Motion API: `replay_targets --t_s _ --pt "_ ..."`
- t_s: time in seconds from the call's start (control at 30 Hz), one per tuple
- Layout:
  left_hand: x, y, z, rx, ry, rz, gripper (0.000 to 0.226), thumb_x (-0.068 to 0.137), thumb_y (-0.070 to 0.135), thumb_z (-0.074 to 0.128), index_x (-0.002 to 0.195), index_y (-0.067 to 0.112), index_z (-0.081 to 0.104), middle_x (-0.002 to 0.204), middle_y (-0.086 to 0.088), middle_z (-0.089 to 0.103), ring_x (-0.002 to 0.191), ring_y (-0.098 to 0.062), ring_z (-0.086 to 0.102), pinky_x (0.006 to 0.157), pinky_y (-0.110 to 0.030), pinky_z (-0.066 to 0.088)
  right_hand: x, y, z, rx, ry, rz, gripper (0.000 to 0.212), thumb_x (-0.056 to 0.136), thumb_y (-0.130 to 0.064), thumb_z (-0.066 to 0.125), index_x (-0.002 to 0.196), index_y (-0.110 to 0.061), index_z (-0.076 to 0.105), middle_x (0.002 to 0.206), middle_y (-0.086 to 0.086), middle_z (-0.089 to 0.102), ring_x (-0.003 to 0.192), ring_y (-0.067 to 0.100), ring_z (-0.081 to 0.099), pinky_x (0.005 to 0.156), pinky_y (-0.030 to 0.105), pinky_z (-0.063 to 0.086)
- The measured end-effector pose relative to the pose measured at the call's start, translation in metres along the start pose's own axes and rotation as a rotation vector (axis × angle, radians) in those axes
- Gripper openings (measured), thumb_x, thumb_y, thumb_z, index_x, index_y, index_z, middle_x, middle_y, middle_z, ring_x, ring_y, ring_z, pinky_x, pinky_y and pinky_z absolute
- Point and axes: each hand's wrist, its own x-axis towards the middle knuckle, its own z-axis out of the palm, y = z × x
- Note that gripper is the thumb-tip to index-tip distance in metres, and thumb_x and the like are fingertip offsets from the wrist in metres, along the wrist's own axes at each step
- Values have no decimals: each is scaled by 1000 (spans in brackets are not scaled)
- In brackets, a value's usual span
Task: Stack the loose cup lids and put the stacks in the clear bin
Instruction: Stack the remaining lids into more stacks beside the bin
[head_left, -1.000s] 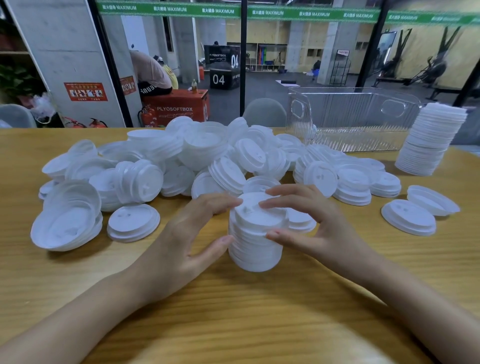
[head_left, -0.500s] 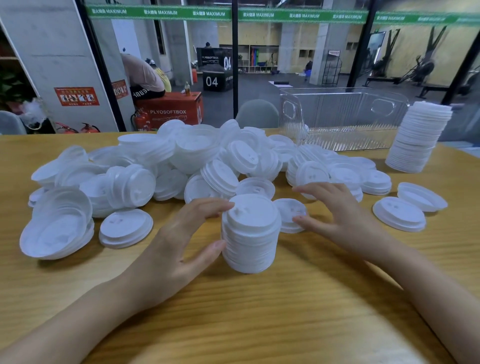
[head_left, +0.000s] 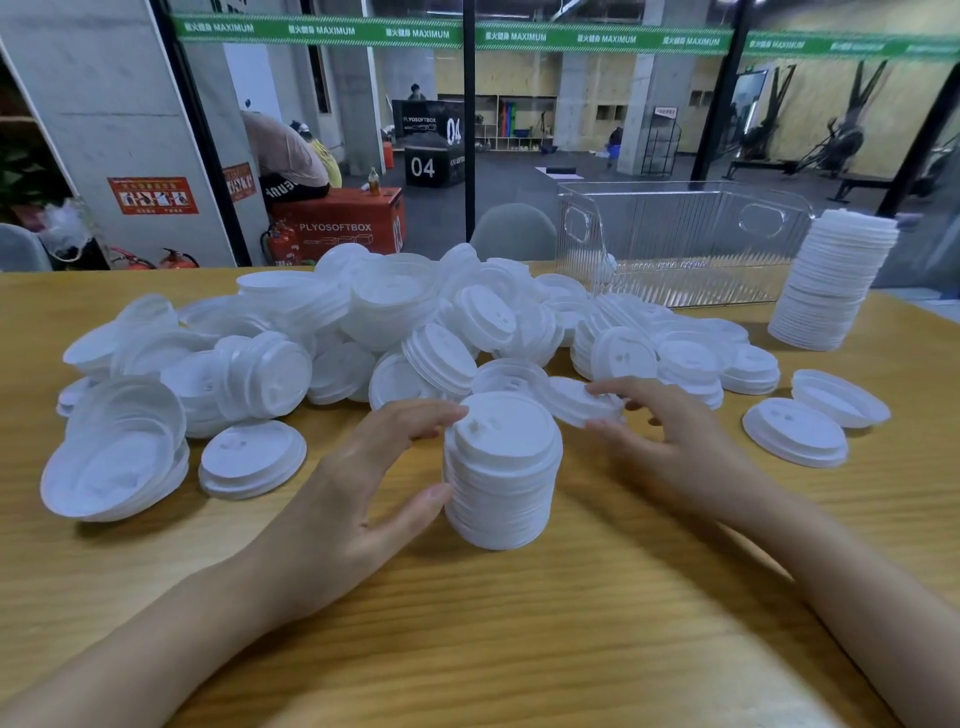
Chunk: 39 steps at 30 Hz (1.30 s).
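Two upright stacks, one clear bin (head_left: 675, 244): your left hand (head_left: 358, 493) has its fingers curled round the short stack (head_left: 501, 478) right in front of you, and the tall stack (head_left: 831, 286) stands just right of the bin at the far edge of the tabletop (head_left: 519, 623). Your right hand (head_left: 670, 441) pinches one loose lid (head_left: 576, 402) beside the short stack, the heap (head_left: 363, 322) behind is too big to count, bare wood only near you

Even, diffuse indoor light with soft shadows beneath the lids on the table (head_left: 519, 649); wide-angle curvature bends the edges, and motion blur softens the foreground wood grain.
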Motion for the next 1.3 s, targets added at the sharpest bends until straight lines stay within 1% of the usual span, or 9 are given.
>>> replay_targets --t_s 0.1,0.17,0.23,0.4,0.53,0.67,1.03,1.17,1.3 --pt "0 -1 0 -5 -6 -15 50 92 37 56 139 35 41 130 15 54 123 -12 52 100 -14 37 -6 -17 -3 249 70 -43 36 85 -63 61 116 -45 63 108 -23 64 110 1 56 95 27 44" --pt "0 -1 0 -8 1 -20 51 92 37 56 140 33 41 132 15 52 125 -12 51 101 -14 36 -12 -31 -4 314 50 -125 39 83 -56 62 118 -41 63 114 -25 63 117 0 54 96 16 41" --pt "1 -1 0 -5 14 -16 51 92 37 56 140 34 39 132 17 50 126 -10 50 101 -13 36 -16 -40 -2 325 10 -227 41 83 -52 62 121 -36 63 124 -24 61 125 1 50 97 11 37" --pt "1 0 0 1 41 -37 55 90 38 57 141 34 37 131 18 50 125 -10 50 100 -13 37 -16 -47 9 256 -36 -364 37 88 -48 61 124 -41 62 134 -23 53 135 7 43 106 13 29" --pt "1 -1 0 15 34 -43 56 91 38 57 143 29 38 130 15 52 125 -12 50 101 -14 37 -14 -48 13 221 -64 -375 37 90 -52 57 126 -45 59 136 -25 49 138 11 39 108 16 27" --pt "1 -1 1 13 17 -48 56 91 38 57 143 28 39 130 15 52 126 -12 49 101 -14 37 -13 -45 16 185 -57 -394 40 91 -55 55 129 -45 55 138 -21 50 137 15 41 110 22 29" --pt "1 -2 2 8 2 -51 53 91 39 57 141 32 39 130 14 53 125 -15 50 101 -17 38 -12 -44 19 156 -56 -405 41 88 -56 59 128 -49 55 136 -21 50 135 16 43 108 21 31" --pt "1 -4 2 17 24 -45 53 91 40 57 140 32 40 127 15 54 124 -13 51 100 -16 38 -15 -45 21 161 -60 -392 42 87 -58 58 128 -48 55 136 -16 50 133 15 44 108 23 33" --pt "2 -11 -1 41 98 -71 51 89 42 56 138 35 41 124 19 54 122 -9 51 98 -12 37 -18 -46 19 155 -71 -379 45 86 -61 57 131 -52 52 135 -20 48 135 15 42 109 24 33"
